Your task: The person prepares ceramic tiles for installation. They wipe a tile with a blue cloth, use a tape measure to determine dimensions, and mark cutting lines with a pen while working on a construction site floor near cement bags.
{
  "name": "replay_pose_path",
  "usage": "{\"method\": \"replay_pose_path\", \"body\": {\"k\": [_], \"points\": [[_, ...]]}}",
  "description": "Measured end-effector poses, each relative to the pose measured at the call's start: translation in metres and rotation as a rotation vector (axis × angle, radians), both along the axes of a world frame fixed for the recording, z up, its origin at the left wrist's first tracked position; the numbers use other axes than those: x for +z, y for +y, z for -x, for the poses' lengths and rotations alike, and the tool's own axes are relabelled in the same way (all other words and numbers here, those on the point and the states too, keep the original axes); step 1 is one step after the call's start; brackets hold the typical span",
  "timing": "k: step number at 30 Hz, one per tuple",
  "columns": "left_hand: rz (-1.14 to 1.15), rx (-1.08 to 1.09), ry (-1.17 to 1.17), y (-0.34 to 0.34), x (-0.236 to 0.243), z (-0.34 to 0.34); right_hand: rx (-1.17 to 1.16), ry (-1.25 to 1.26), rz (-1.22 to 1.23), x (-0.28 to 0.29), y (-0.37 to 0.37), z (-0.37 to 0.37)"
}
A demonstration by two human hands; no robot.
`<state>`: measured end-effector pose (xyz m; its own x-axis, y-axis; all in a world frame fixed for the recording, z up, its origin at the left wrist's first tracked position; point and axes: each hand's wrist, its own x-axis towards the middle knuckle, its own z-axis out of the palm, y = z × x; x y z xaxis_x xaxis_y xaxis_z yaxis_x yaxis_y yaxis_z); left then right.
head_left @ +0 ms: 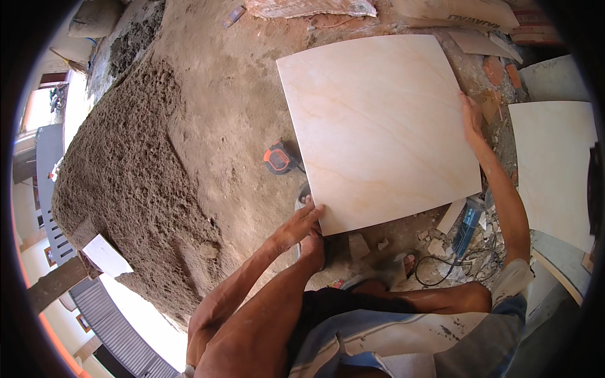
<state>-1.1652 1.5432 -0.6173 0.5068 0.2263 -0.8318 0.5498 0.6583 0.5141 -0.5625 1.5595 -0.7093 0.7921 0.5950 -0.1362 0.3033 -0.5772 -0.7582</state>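
Note:
A large square cream tile [384, 132] with faint orange veining lies tilted across the middle of the view, before my knees. My right hand [471, 118] grips its right edge, fingers out of sight beneath. At the near left corner, my left hand [299, 225] holds the tile, thumb over the top face and other fingers partly hidden. Just left of the tile, an orange and black tape measure [277, 159] rests on the ground. A blue corded power tool [466, 230] lies below the tile's near right corner; its exact kind is hard to make out.
A wide heap of grey sand or mortar [132, 170] covers the left side. Another cream tile [554, 167] stands at the right. Filled sacks [460, 12] lie at the back. Broken tile pieces [435, 246] and a black cord [435, 277] litter the ground near my right knee.

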Motion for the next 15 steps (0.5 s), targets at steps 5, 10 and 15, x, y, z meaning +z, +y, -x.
{"method": "replay_pose_path", "body": {"k": [5,10,15], "points": [[0.017,-0.027,0.016,0.009,0.004,-0.003,0.040,-0.001,-0.016,-0.002,-0.002,0.000],[0.097,-0.008,-0.058,0.016,0.003,-0.001,0.033,-0.010,0.071,-0.004,-0.003,-0.003],[0.150,0.069,-0.073,-0.002,0.001,-0.019,0.058,-0.044,-0.008,-0.008,0.007,-0.008]]}}
